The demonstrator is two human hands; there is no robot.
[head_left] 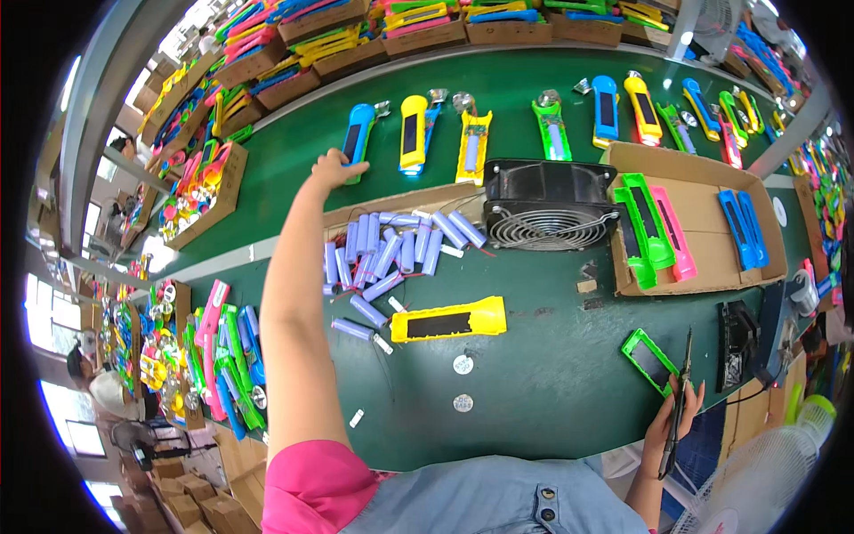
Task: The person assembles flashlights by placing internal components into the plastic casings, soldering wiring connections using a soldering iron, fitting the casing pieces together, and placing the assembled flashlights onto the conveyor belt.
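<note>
At the table's (pixel 551 405) near right edge, the right hand (pixel 660 422) grips a slim dark tool (pixel 676 425) just beside a green frame (pixel 648 361). Farther in lies a yellow casing (pixel 488 316), near purple cells (pixel 385 255). Beyond, the left hand (pixel 332 169) meets a blue lamp (pixel 358 132) on a green belt (pixel 267 191); whether it grasps, I cannot tell.

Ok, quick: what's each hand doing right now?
Left hand: at the near end of a blue light; whether it grips cannot be told.
Right hand: closed, holding a slim dark tool.
</note>
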